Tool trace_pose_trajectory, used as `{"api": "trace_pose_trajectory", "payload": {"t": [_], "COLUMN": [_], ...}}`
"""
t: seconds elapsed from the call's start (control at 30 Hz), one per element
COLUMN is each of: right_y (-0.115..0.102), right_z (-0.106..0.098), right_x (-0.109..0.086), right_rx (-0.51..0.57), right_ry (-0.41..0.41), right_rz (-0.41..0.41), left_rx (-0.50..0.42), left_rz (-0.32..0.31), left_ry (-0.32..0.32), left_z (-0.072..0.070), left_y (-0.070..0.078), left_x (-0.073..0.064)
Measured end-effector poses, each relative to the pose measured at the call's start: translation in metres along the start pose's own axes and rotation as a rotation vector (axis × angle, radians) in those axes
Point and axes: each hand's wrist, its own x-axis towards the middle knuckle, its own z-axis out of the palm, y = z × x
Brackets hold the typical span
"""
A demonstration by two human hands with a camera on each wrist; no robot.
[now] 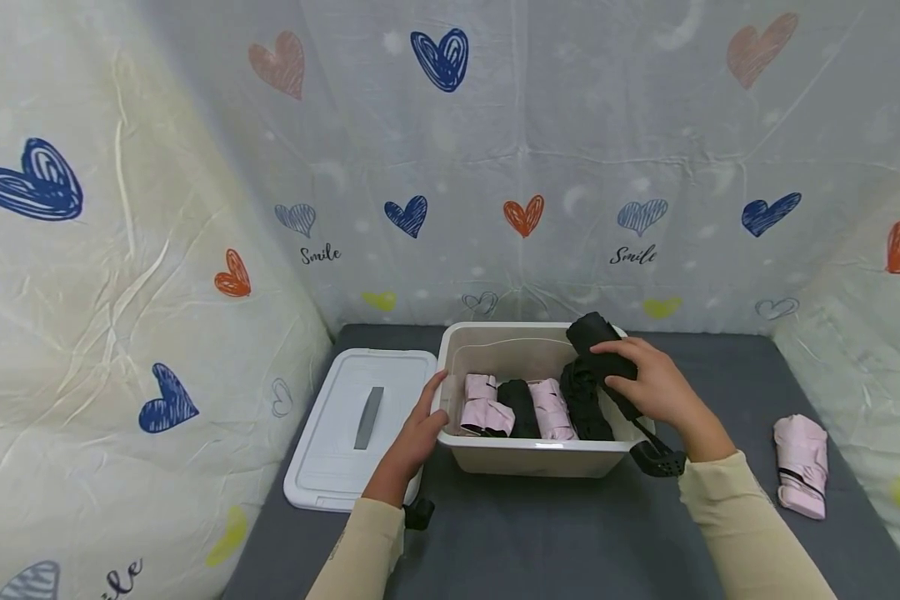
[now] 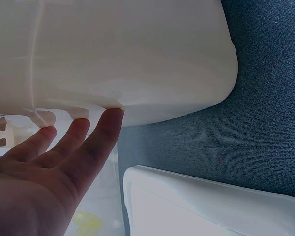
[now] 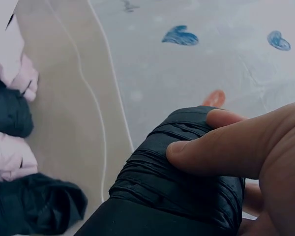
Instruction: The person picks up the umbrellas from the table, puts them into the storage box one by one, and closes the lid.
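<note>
My right hand (image 1: 656, 383) grips a rolled black garment (image 1: 596, 337) over the right end of a beige storage bin (image 1: 540, 458). In the right wrist view, the thumb lies across the gathered cloth of that black roll (image 3: 172, 162). The left hand (image 1: 416, 433) holds the bin's left rim. Its fingertips (image 2: 113, 115) touch the bin's outer side (image 2: 137, 59) at the rim in the left wrist view. Inside the bin stand pink rolls (image 1: 551, 408) and black rolls (image 1: 519, 408) side by side. The black roll (image 1: 585, 404) nearest my right hand is partly covered.
The bin's white lid (image 1: 337, 417), with a grey handle, lies left of the bin. Another pink roll (image 1: 801, 467) with a black stripe lies at the right on the dark grey surface (image 1: 525, 533). Heart-printed curtains (image 1: 450, 150) hang behind and at both sides.
</note>
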Motion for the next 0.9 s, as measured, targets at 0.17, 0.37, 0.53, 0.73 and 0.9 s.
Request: {"api": "trace_pose_trajectory", "payload": {"t": [0.17, 0.37, 0.53, 0.73, 0.9], "right_y": [-0.004, -0.005, -0.003, -0.004, 0.0], "right_z": [0.008, 0.022, 0.032, 0.04, 0.048], "right_x": [0.009, 0.019, 0.026, 0.031, 0.036], "right_rx": [0.0, 0.017, 0.021, 0.052, 0.061], "right_ry": [-0.004, -0.006, -0.019, -0.036, -0.064], "right_rz": [-0.038, -0.044, -0.008, -0.008, -0.01], "left_rx": [-0.003, 0.005, 0.008, 0.011, 0.013], "left_rz": [0.0, 0.021, 0.023, 0.016, 0.014], "left_ry": [0.015, 0.051, 0.053, 0.057, 0.059], "left_z": [0.001, 0.003, 0.002, 0.003, 0.003], "left_y": [-0.008, -0.035, -0.036, -0.034, -0.033], "left_x": [0.006, 0.021, 0.022, 0.021, 0.02]}}
